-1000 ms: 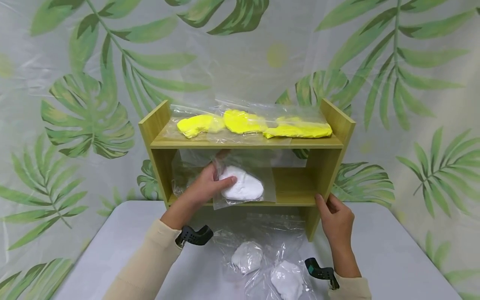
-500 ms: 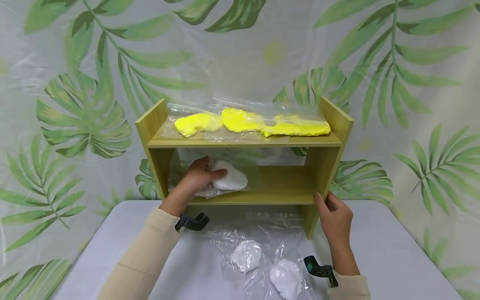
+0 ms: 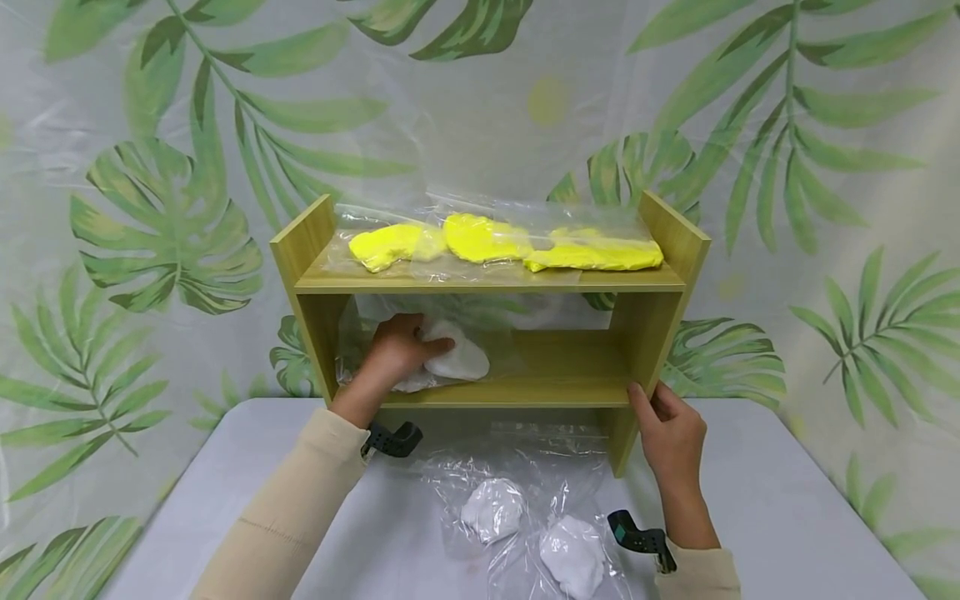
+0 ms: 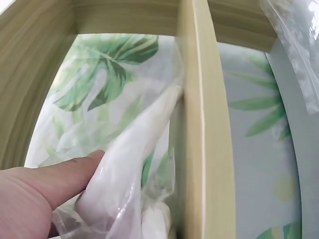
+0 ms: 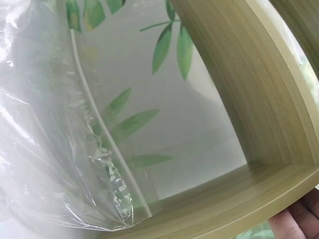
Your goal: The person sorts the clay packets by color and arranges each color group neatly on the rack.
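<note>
A clear zip bag holding a white clay-like lump [image 3: 463, 357] is in my left hand [image 3: 392, 350], thumb across the lump's near face. It sits inside the middle level of a small wooden rack [image 3: 491, 400], toward the left. The left wrist view shows the thumb [image 4: 75, 177] pressing the bagged lump [image 4: 127, 164], with another white lump [image 4: 155, 221] in plastic close beside it. My right hand [image 3: 671, 433] pinches the lower front edge of the rack's right side panel [image 3: 648, 342]; its fingertips [image 5: 286, 224] show at the shelf's underside in the right wrist view.
Along the top shelf lie bagged yellow lumps [image 3: 397, 244], overlapping one another. Two more bagged white lumps, one nearer the rack [image 3: 492, 510] and one farther forward [image 3: 572, 554], rest on the pale table [image 3: 787, 517]. Behind hangs a leaf-patterned sheet [image 3: 480, 108].
My left hand has carried the bagged white lump left and back into the rack's middle level, then shifted only slightly. The right hand has kept its grip on the side panel.
</note>
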A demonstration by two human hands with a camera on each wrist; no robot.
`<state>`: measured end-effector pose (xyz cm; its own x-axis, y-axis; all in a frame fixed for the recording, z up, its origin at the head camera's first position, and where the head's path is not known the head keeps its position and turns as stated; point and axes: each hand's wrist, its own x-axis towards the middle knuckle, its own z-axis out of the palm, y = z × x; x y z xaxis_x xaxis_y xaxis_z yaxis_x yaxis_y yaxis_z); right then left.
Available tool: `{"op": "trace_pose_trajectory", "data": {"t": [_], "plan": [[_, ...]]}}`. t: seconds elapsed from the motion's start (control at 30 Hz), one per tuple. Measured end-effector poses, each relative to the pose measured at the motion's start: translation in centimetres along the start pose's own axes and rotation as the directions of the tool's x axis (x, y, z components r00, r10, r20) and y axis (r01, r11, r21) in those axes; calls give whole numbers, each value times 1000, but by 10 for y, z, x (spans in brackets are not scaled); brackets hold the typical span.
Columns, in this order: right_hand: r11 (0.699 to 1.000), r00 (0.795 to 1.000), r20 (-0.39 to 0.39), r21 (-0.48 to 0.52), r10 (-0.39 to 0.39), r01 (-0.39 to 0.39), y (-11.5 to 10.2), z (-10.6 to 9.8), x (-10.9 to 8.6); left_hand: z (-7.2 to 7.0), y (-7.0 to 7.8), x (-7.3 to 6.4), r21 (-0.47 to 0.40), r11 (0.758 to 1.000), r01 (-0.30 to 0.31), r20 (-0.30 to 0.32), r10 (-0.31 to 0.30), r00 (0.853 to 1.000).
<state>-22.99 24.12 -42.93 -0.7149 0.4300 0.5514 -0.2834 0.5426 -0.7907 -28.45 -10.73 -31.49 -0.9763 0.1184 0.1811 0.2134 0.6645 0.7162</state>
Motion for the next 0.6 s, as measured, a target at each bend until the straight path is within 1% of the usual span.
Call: {"op": "trace_pose_trajectory", "data": {"t": [0.1, 0.23, 0.3, 0.4, 0.5, 0.6], "plan": [[1000, 1000, 1, 2, 0, 0, 0, 0, 0, 0, 0, 0, 33, 999, 7, -6, -7, 1000], [1000, 1000, 3, 1, 0, 0, 1, 1, -1, 2, -1, -1, 80, 997, -8, -36, 11, 999], [1000, 1000, 4, 0, 0, 0, 1, 1, -1, 4, -1, -1, 105, 994, -16, -40, 21, 999], [1000, 1000, 4, -4, 2, -2, 1, 1, -1, 7, -2, 1, 155, 987, -31, -21, 34, 999], [1000, 1000, 5, -8, 4, -4, 1, 1, -1, 10, -2, 3, 184, 982, -35, 10, 34, 999], [1000, 1000, 1, -8, 4, -4, 0, 0, -1, 12, 0, 4, 201, 979, -32, 12, 31, 999]]}}
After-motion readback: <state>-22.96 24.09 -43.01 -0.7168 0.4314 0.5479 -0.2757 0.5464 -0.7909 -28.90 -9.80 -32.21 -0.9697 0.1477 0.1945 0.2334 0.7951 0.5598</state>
